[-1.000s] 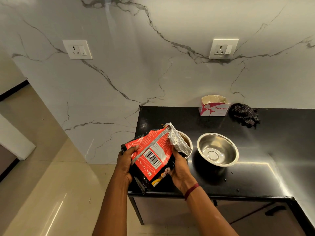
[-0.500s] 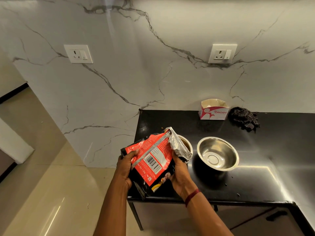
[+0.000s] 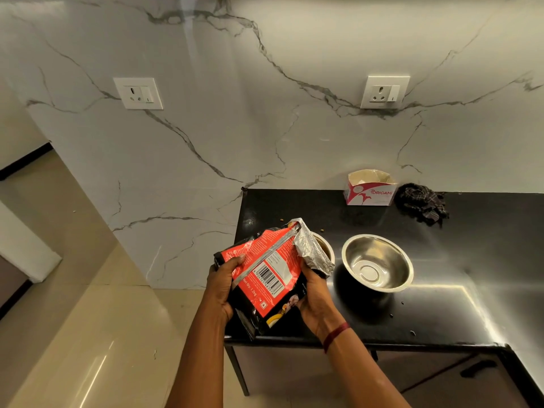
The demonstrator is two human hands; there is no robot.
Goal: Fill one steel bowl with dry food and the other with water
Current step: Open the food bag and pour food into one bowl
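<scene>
Left hand [image 3: 222, 285]: thumb pressed across the printed face, fingers curled behind the near-left edge of the red-and-black foil food pouch [image 3: 265, 278]. Right hand [image 3: 316, 298]: clamped on the pouch's right edge, fingers mostly hidden behind it; a red thread [image 3: 335, 335] circles the wrist. The pouch is held above the near-left corner of the glossy black countertop [image 3: 441, 304], long axis running from near left to far right, its crumpled silver mouth [image 3: 309, 248] pointing up and right over the left steel bowl [image 3: 326, 248]. That bowl is largely covered by the pouch and its contents are hard to make out. The right round steel bowl [image 3: 378, 262] stands just beside it, empty. Legible on the pouch: a barcode and "Net Qty"; the finer print is unreadable. Far right, against the wall: an open white-and-red carton [image 3: 371, 188] marked "ORIGAMI", beside a dark checked cloth [image 3: 421, 203].
</scene>
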